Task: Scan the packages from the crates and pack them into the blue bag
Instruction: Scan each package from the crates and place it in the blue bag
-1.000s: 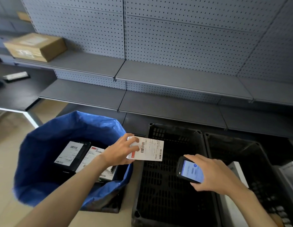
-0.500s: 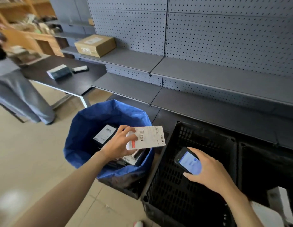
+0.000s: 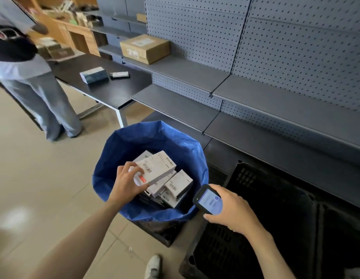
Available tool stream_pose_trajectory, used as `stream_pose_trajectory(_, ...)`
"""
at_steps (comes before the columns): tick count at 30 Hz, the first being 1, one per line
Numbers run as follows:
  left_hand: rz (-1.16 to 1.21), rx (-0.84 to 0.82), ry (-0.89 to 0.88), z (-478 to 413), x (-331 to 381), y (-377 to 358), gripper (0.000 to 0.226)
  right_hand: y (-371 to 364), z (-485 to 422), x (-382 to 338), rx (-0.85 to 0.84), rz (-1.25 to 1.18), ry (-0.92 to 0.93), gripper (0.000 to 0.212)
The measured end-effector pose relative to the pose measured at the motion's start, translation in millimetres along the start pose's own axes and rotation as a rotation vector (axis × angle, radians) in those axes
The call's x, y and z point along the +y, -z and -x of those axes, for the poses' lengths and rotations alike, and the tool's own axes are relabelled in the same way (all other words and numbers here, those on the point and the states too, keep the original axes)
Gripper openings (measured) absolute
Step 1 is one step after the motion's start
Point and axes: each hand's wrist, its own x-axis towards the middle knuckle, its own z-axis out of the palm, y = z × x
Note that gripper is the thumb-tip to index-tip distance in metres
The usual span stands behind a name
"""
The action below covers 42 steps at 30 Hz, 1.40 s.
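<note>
My left hand (image 3: pixel 127 183) pinches one end of the box (image 3: pixel 157 168) above the blue bag (image 3: pixel 114 150); it looks light and stiff (right hand (image 3: pixel 233 212) grips the scanner (image 3: pixel 209 200), three o'clock).

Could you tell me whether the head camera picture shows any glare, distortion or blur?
Head view: wide-angle distortion skews the shelves; glare patches whiten the floor at lower left; the black crate sinks into shadow; the scanner screen glows, text too blurred to read.
</note>
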Motion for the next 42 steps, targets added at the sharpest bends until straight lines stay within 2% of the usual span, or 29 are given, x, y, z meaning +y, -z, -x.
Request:
stream_pose_trajectory(5, 0.090, -0.052, 0.155, -23, -31, -29, 0.043, 0, -34, -27, -0.003, 0.041, -0.077, 0.089)
stream_pose_trajectory(12, 0.179, -0.127, 0.229, -52, -68, -80, 0.041, -16, -64, -50, -0.025, 0.015, -0.220, 0.088)
stream_pose_trajectory(20, 0.211, -0.130, 0.250, -73, -76, -124, 0.040, -31, -72, -51, -0.044, -0.091, -0.369, 0.092)
stream_pose_trajectory(24, 0.139, -0.205, 0.247, -73, -78, -137, 0.045, -34, -72, -54, -0.020, -0.152, -0.411, 0.085)
stream_pose_trajectory(28, 0.011, -0.301, 0.255, -67, -82, -146, 0.050, -38, -70, -52, 0.009, -0.208, -0.449, 0.090)
stream_pose_trajectory(32, -0.044, -0.334, 0.272, -61, -90, -152, 0.060, -38, -68, -54, 0.015, -0.250, -0.452, 0.086)
stream_pose_trajectory(35, -0.095, -0.383, 0.266, -61, -94, -154, 0.064, -39, -64, -52, -0.002, -0.197, -0.448, 0.092)
stream_pose_trajectory(40, -0.191, -0.585, 0.231, -68, -92, -142, 0.067, -43, -55, -42, 0.006, -0.145, -0.413, 0.092)
stream_pose_trajectory(42, -0.232, -0.592, 0.190, -67, -86, -132, 0.062, -44, -49, -36, 0.020, -0.148, -0.400, 0.090)
